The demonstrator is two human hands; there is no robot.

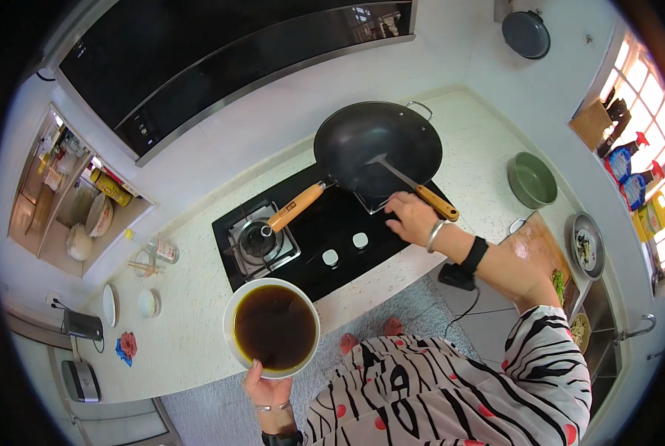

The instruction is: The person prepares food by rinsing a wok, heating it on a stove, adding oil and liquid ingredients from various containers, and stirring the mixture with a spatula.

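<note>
A white bowl [228,340] of dark brown liquid [276,329] is held at its near rim by my left hand [268,384], thumb over the edge. My right hand [413,220] is over the hob's front right, fingers apart and nothing seen in its grasp. Close beside it is the wooden handle [437,202] of a metal wok spatula [391,166], whose blade rests inside a black wok [354,134]. The wok sits tilted over the right burner, which it mostly hides. Its wooden handle [298,206] reaches over the uncovered left burner [258,238] of the black gas hob [304,240].
A green pot [533,181], wooden cutting board [533,245] and metal bowl [575,245] line the right counter. Leftward are a glass jar [165,251], white plate [110,305] and small bowl [149,303]. The range hood [243,61] overhangs the back.
</note>
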